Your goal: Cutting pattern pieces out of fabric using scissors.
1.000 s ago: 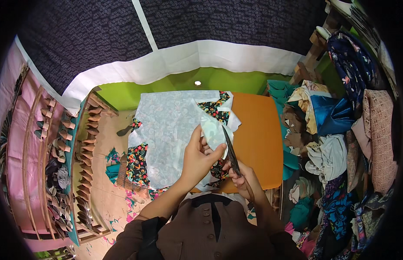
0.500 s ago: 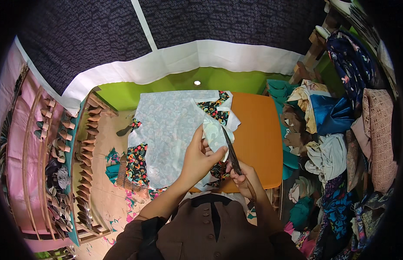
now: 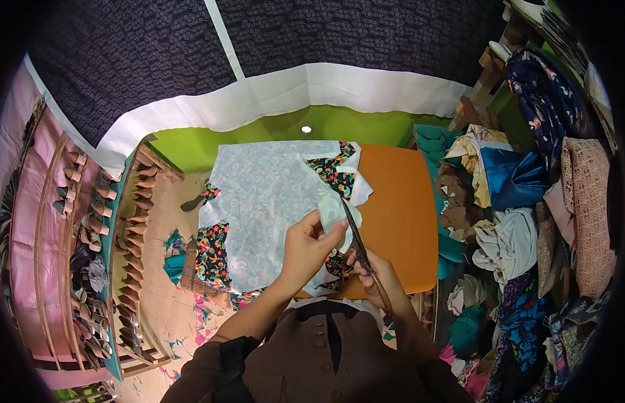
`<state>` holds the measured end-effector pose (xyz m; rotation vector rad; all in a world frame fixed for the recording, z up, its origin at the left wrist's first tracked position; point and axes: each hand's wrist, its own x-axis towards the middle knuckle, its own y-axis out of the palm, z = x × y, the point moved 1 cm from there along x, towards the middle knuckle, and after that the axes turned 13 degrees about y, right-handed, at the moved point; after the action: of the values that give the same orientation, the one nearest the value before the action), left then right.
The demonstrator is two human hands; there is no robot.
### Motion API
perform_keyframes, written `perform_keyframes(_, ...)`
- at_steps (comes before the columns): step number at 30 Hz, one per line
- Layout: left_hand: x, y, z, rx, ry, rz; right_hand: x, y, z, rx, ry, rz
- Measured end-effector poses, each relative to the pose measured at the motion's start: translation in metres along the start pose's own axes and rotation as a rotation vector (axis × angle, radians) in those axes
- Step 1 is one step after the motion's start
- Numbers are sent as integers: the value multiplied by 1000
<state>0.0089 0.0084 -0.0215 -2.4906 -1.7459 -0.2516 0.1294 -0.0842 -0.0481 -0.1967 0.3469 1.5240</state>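
My left hand [image 3: 304,245] pinches a small pale piece of cloth [image 3: 330,209] between thumb and fingers, above the table. Long dark scissors [image 3: 354,232] are in my right hand [image 3: 375,272], their blades pointing away from me along the right edge of that piece. Whether the blades touch the cloth, I cannot tell. Beneath my hands lies a large whitish, see-through-looking fabric [image 3: 259,195] with a faint pattern. Black floral fabric [image 3: 213,255] shows at its left side, at the far right corner and near my right hand.
The orange table [image 3: 401,215] stands against a green wall [image 3: 185,148]. Heaped cloth [image 3: 507,242] fills the shelf at right. At left stands a rack of wooden shoe-shaped forms [image 3: 134,252]. Scraps [image 3: 203,312] litter the floor, and a dark patterned curtain [image 3: 353,40] hangs at the back.
My left hand has shifted slightly down and left. The pale piece in it now looks shorter and more bunched. The scissors have moved slightly toward me and left.
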Motion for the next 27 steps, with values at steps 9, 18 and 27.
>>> perform_keyframes(9, 0, -1, -1, -115, -43, -23, -3, 0, 7, 70, 149, 52)
perform_keyframes(18, -2, -1, 0, -118, -87, 48, -3, -5, 2, 72, 36, 101)
perform_keyframes(27, -2, -2, 0, -141, -86, 57, -5, -4, 3, 87, 146, 62)
